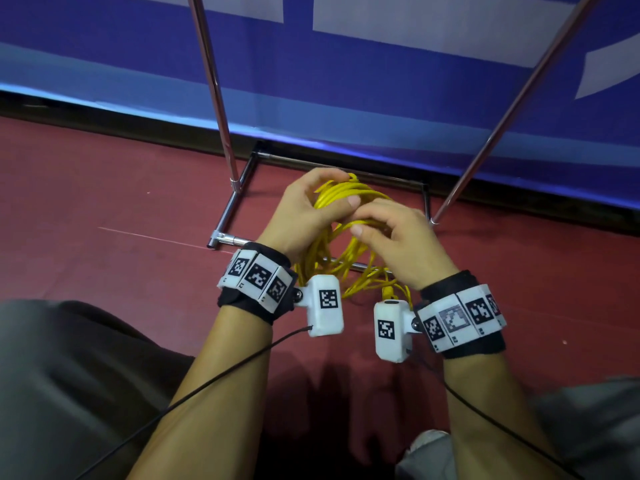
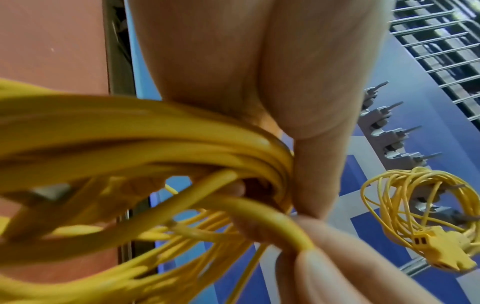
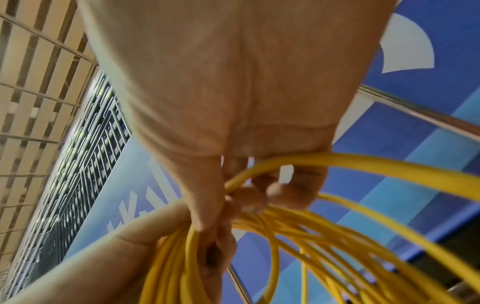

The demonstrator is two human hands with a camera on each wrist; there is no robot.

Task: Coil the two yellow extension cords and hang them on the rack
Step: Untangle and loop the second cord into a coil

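Note:
A coil of yellow extension cord (image 1: pixel 317 251) hangs between both hands in front of the chrome rack (image 1: pixel 221 116). My left hand (image 1: pixel 343 188) grips the top of the bundle, fingers wrapped round the loops (image 2: pixel 155 148). My right hand (image 1: pixel 370 220) sits just right of it and pinches one strand (image 3: pixel 363 164) between thumb and fingertips (image 3: pixel 249 195). The loops droop toward the rack's base bars. In the left wrist view a second yellow cord (image 2: pixel 415 205) hangs coiled on a grey rack hook, its socket end (image 2: pixel 441 246) dangling.
The rack's two slanted poles (image 1: pixel 502 126) and floor frame (image 1: pixel 235 202) stand on red flooring against a blue banner (image 1: pixel 381 98). A row of grey hooks (image 2: pixel 389 131) runs above the hung coil. My grey-clad knees (image 1: pixel 69 375) fill the lower corners.

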